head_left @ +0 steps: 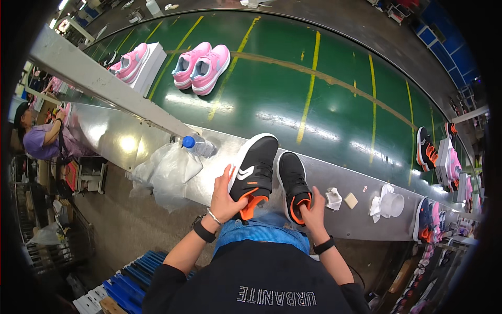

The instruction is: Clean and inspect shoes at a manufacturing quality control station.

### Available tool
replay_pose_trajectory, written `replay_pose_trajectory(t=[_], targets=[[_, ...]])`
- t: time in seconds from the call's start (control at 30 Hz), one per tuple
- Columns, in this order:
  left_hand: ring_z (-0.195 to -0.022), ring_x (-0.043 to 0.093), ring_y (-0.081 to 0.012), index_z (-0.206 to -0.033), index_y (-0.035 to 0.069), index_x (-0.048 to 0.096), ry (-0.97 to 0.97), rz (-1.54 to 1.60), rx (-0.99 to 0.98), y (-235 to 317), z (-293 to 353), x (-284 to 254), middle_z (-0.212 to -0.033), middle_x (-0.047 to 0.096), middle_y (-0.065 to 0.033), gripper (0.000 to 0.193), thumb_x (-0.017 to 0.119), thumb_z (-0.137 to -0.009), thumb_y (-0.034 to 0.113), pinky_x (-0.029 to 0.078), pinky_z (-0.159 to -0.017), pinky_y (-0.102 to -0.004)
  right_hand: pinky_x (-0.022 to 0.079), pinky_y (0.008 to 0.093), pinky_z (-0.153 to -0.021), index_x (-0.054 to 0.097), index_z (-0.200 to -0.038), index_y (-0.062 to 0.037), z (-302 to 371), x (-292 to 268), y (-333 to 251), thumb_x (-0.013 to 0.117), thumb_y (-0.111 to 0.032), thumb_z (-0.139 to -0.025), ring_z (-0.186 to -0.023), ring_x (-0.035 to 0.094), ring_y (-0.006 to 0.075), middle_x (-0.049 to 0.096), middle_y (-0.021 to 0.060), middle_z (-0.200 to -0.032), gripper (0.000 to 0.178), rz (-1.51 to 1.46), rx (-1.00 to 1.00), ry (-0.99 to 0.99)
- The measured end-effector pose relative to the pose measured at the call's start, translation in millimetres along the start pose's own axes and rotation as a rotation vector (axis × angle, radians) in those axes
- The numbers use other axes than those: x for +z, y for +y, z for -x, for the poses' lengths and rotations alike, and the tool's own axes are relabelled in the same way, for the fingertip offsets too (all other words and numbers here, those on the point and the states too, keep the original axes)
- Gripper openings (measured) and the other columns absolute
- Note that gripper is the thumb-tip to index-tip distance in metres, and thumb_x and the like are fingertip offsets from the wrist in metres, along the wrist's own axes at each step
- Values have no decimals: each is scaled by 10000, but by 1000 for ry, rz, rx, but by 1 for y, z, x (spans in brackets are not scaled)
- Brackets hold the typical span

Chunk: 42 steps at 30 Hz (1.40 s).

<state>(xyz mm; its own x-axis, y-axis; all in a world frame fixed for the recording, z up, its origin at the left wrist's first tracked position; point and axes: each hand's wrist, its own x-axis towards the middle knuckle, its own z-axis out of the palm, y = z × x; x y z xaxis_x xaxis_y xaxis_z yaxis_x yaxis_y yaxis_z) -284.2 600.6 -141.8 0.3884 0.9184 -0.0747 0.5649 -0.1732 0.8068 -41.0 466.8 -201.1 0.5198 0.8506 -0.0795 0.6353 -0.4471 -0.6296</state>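
In my left hand point(225, 199) is a black sneaker point(256, 165) with a white sole, a white side mark and an orange lining. It is tilted so that its side and sole edge show, my fingers along the sole and thumb at the heel opening. My right hand point(312, 212) grips a matching black sneaker point(292, 175) by its heel, thumb at the orange-lined opening. Both toes point away from me, over the metal ledge beside the green conveyor belt. The fingertips under the right sneaker are hidden.
Pink sneakers point(201, 68) stand on the green belt point(272, 89). Left on the ledge lie a blue-capped bottle point(201, 145) and clear plastic bags point(167, 170). To the right are a beige block point(351, 200) and a white cup point(392, 204). A slanted metal post point(110, 78) crosses the left. A co-worker point(42, 133) sits far left.
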Motion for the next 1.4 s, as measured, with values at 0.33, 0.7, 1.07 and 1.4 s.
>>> replay_pose_trajectory(t=[0.33, 0.7, 1.07, 1.4], targets=[[-1066, 383, -349, -1335, -27, 142, 152, -269, 32, 11, 2, -3, -1162, 380, -207, 1041, 759, -528, 198, 312, -881, -434, 392, 353, -815, 471, -1046, 6, 6, -35, -44, 607, -70, -693, -932, 492, 259, 495, 139, -986, 386, -222, 46, 1], [-1054, 386, -354, -1336, -11, 157, 149, -295, 67, 1, 10, -5, -1149, 375, -204, 1042, 764, -514, 195, 309, -870, -432, 414, 410, -792, 474, -1116, -24, -5, 2, -1, 519, -63, -740, -877, 504, 371, 499, 206, -950, 381, -6, 79, -165], [-1061, 383, -340, -1332, -14, 167, 87, -328, 37, 3, 14, -11, -1155, 370, -204, 1032, 762, -519, 212, 313, -876, -427, 415, 328, -809, 438, -1178, 7, 4, -24, -63, 611, -76, -746, -959, 516, 240, 506, 167, -1057, 473, -289, 15, -13], [-1059, 449, -239, -1316, -40, 248, -194, 152, -63, 39, 11, -44, -1172, 436, -142, 837, 716, -694, 267, 369, -904, -334, 440, 281, -858, 267, -1287, 49, -26, 3, -134, 690, -126, -742, -1027, 505, 175, 492, 131, -1143, 711, -1311, 405, -546]])
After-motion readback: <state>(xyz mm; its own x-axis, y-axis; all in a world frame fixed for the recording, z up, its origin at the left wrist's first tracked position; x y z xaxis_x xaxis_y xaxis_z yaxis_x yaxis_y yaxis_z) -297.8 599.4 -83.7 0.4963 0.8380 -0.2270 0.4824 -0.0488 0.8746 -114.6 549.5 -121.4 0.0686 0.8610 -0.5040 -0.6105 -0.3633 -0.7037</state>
